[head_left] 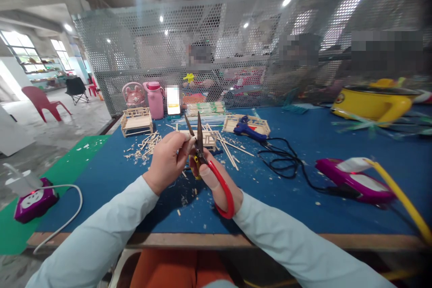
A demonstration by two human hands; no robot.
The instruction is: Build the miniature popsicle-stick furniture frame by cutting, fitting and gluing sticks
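Note:
My right hand (218,184) grips red-handled scissors (216,175), whose dark blades point up and stand apart. My left hand (168,159) is closed in a pinch right beside the blades, holding something small that I cannot make out, perhaps a thin wooden stick. Both hands hover above the blue table mat (135,198), near its front edge. Wood scraps (145,146) and loose thin sticks (229,150) lie just beyond the hands, around a small half-built stick frame (207,138).
A stick-built miniature bench (137,121) stands back left, another stick model (246,123) with a blue glue gun (248,130) and black cord (286,162) back right. Pink bottle (155,99), yellow pot (371,101), purple power strips (354,184) (35,202). People sit behind a mesh screen (236,45).

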